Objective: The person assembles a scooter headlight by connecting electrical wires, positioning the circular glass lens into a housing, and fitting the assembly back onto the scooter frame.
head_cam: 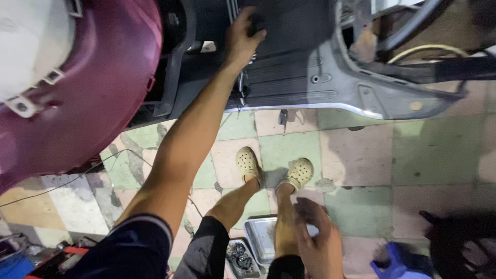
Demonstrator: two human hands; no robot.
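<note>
Tiled floor of worn green and pink squares under a scooter.
Nearest, the right hand point(316, 238) hangs blurred and loosely open over a metal tray point(260, 238), holding nothing; farther off, the left hand point(243, 37) grips the black footboard point(289, 67) beside the maroon panel point(98, 88).

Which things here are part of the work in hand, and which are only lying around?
In hand:
- left hand gripping a dark part on the scooter floorboard
- right hand, blurred, over the metal tray

Lying about:
- maroon body panel
- blue stool
- black cable on the tiled floor
</note>
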